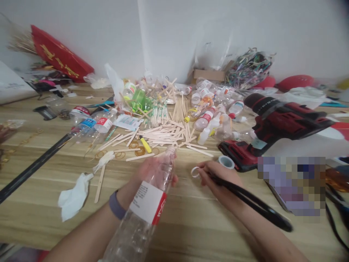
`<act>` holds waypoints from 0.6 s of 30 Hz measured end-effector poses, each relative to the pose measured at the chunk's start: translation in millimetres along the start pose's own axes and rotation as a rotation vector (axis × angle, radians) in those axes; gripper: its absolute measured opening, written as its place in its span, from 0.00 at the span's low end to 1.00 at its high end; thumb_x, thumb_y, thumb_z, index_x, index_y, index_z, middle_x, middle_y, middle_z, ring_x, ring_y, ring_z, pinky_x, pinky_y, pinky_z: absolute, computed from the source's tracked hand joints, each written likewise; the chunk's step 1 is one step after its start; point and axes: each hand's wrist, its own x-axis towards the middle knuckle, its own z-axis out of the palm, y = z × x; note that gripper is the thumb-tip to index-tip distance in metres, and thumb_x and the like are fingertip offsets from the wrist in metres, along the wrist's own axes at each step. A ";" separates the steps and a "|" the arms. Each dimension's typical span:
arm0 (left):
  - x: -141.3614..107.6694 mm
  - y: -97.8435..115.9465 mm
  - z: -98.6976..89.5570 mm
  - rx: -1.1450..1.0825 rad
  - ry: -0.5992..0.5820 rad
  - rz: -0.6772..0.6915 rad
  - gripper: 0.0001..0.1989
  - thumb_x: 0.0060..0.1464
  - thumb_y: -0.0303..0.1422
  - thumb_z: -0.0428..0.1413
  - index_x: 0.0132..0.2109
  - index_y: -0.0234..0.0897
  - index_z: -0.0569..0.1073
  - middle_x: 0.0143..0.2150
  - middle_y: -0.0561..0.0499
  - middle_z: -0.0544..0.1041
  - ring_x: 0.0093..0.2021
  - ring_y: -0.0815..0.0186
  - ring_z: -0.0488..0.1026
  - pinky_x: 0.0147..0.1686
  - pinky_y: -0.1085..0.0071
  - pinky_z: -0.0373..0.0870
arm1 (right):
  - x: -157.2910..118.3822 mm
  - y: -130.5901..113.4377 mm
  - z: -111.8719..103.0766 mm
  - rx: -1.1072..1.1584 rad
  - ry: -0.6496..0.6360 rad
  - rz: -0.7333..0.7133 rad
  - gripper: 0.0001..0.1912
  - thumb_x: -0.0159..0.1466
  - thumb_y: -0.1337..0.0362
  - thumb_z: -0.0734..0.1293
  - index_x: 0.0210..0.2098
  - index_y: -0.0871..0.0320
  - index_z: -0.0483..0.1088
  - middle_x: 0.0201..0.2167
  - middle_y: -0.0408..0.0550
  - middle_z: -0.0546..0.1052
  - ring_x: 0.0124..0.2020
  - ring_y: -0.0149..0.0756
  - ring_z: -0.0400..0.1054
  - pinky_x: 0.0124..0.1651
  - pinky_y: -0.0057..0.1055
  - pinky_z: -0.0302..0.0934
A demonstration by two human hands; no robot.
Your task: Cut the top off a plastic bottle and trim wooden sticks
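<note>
Two bare hands in use. Left hand is wrapped round the upper part of a clear bottle, white-and-red label, held tilted above the counter with the neck pointing away from the wearer; grip partly hidden by the bottle. Right hand, well apart from it, pinches a white ring at the fingertips and also has a black-handled tool lying across it; working end not readable. Just beyond the right hand: small round tub, then a red-black drill. Past the left hand: yellow-handled tool beside loose flat wooden sticks, a crumpled white tissue to the left. Farther out: bundle of thin skewers, plastic bottles on both sides, cardboard box near the wall.
</note>
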 end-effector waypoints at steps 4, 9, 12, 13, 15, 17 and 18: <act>3.2 -0.8 -2.9 -0.078 0.095 0.000 0.23 0.50 0.38 0.57 0.52 0.31 0.71 0.37 0.48 0.79 0.34 0.59 0.79 0.36 0.65 0.73 | 7.0 1.1 5.1 -0.128 -0.178 -0.079 0.12 0.66 0.61 0.60 0.29 0.55 0.71 0.26 0.47 0.77 0.29 0.39 0.72 0.31 0.31 0.59; 0.5 -2.4 -1.6 -0.102 0.223 0.027 0.21 0.53 0.40 0.56 0.50 0.32 0.72 0.35 0.47 0.79 0.31 0.61 0.79 0.30 0.70 0.72 | 10.8 -1.5 -6.3 -0.182 -0.246 -0.138 0.13 0.68 0.62 0.59 0.32 0.57 0.72 0.32 0.50 0.77 0.33 0.40 0.72 0.34 0.31 0.59; -2.1 -2.7 1.9 -0.077 0.280 0.032 0.20 0.55 0.42 0.55 0.50 0.34 0.73 0.34 0.46 0.79 0.28 0.64 0.77 0.25 0.72 0.70 | 13.6 -6.8 -19.1 -0.281 -0.245 -0.139 0.11 0.68 0.63 0.60 0.35 0.57 0.73 0.33 0.49 0.78 0.33 0.39 0.73 0.33 0.30 0.59; -2.6 -2.9 3.4 -0.072 0.296 0.039 0.20 0.55 0.42 0.55 0.50 0.35 0.73 0.34 0.46 0.79 0.27 0.64 0.77 0.24 0.73 0.69 | 15.3 -8.3 -22.2 -0.342 -0.245 -0.126 0.10 0.68 0.64 0.61 0.36 0.57 0.74 0.33 0.49 0.79 0.33 0.39 0.73 0.33 0.30 0.59; -2.9 -3.7 6.4 -0.081 0.313 0.073 0.19 0.55 0.41 0.55 0.51 0.36 0.73 0.34 0.47 0.80 0.28 0.64 0.77 0.23 0.74 0.69 | 20.5 -10.3 -24.8 -0.460 -0.241 -0.101 0.08 0.67 0.68 0.62 0.37 0.57 0.73 0.34 0.49 0.79 0.34 0.39 0.74 0.33 0.29 0.60; -2.7 -4.6 9.3 -0.099 0.319 0.129 0.20 0.56 0.40 0.55 0.53 0.36 0.71 0.35 0.48 0.80 0.31 0.64 0.78 0.25 0.74 0.70 | 27.4 -10.8 -22.4 -0.532 -0.234 -0.089 0.08 0.65 0.73 0.62 0.37 0.58 0.72 0.37 0.52 0.79 0.38 0.41 0.75 0.34 0.30 0.59; -2.5 -5.0 10.7 -0.105 0.319 0.155 0.20 0.56 0.40 0.55 0.53 0.36 0.71 0.36 0.48 0.80 0.32 0.64 0.79 0.27 0.74 0.71 | 31.2 -10.6 -19.8 -0.558 -0.230 -0.087 0.09 0.64 0.74 0.61 0.37 0.59 0.72 0.39 0.53 0.78 0.39 0.43 0.75 0.34 0.30 0.59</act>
